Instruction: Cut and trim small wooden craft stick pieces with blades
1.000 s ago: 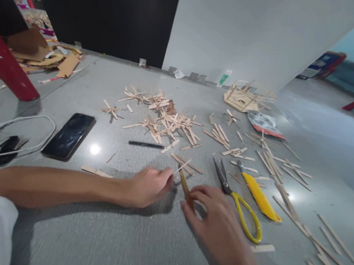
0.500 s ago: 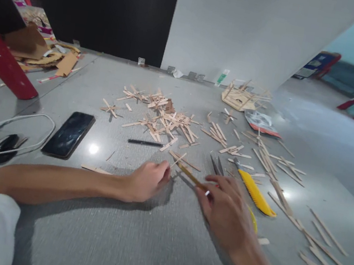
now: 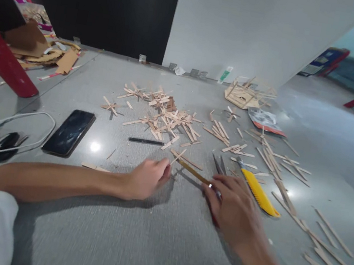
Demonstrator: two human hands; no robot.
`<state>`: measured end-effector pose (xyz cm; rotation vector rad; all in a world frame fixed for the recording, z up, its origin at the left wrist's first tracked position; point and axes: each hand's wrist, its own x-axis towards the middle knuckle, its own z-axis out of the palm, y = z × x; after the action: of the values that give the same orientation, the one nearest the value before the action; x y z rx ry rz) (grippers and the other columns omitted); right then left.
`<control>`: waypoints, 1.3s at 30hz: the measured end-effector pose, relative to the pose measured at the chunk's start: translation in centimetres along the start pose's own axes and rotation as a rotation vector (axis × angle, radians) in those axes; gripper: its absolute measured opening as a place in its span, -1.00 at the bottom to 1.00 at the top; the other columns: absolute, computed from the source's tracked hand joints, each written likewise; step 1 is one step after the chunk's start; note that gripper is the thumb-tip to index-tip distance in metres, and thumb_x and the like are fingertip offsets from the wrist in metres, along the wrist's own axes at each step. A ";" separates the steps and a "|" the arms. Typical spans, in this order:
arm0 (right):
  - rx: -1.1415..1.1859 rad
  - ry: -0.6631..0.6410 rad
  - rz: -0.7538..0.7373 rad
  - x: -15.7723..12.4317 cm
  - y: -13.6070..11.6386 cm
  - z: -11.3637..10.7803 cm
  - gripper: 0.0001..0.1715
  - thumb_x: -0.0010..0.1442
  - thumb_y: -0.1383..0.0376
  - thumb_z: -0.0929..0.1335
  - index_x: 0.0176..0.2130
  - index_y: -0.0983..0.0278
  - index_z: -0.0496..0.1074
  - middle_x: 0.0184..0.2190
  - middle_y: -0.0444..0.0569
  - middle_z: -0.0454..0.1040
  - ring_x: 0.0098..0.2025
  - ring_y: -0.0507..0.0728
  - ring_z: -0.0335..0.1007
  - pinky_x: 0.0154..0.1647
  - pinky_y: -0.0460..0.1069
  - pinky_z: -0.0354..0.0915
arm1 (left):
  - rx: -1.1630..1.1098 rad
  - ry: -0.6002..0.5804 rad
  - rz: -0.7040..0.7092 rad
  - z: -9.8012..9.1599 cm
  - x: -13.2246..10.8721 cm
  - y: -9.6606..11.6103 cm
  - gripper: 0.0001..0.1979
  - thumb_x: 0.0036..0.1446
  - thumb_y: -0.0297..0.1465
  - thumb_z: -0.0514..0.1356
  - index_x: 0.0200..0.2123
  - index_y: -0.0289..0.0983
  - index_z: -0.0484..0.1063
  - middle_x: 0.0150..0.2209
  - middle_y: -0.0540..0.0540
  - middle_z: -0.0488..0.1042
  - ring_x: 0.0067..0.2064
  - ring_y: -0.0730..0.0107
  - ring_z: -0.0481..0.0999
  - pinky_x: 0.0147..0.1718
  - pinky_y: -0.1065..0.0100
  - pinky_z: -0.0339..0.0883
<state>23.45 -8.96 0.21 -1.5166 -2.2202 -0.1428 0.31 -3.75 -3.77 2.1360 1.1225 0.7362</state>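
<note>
The slim tool (image 3: 194, 173) clasped by the right hand (image 3: 233, 202) was swung flatter, a stick (image 3: 178, 156) pinched by the left hand (image 3: 149, 178). Room was narrowed by scissors (image 3: 216, 164) and piled sticks (image 3: 175, 122).

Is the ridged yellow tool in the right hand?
No, the ridged yellow tool lies on the table beside the right hand, which holds a slim yellowish-brown strip.
</note>
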 end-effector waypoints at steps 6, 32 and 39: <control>0.187 -0.184 -0.031 -0.4 0.0 -0.2 -0.71 0.31 0.26 0.29 -0.37 0.23 0.55 -0.16 0.10 0.59 -0.11 0.22 0.54 -0.07 0.13 0.45 | 0.080 0.064 -0.002 0.2 -0.1 -0.3 -0.78 0.37 -0.35 -0.06 -0.36 -0.21 0.21 -0.57 0.10 0.21 -0.57 0.50 0.18 -0.54 0.41 0.10; 0.912 -0.602 0.528 1.0 -2.4 -0.3 -0.55 0.28 -0.04 0.31 -0.46 0.20 0.27 -0.59 -0.15 0.45 -0.66 0.00 0.31 -0.60 -0.08 0.19 | 0.228 -0.113 0.226 -0.6 -0.5 0.3 -0.78 0.41 -0.33 -0.12 -0.22 -0.27 0.24 -0.51 -0.01 0.40 -0.55 0.44 0.37 -0.51 0.41 0.25; 0.950 -0.676 0.553 2.3 -0.2 -0.9 -0.40 0.19 -0.22 0.33 -0.47 0.23 0.30 -0.67 -0.19 0.36 -0.71 -0.05 0.15 -0.67 -0.10 0.08 | 0.211 -0.103 0.224 -0.3 -0.5 0.1 -0.82 0.39 -0.36 -0.08 -0.23 -0.26 0.25 -0.46 -0.06 0.44 -0.51 0.36 0.42 -0.47 0.35 0.28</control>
<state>22.85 -7.41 1.99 -1.5916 -1.6778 1.5389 -0.11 -4.14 -3.59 2.4774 0.9532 0.6197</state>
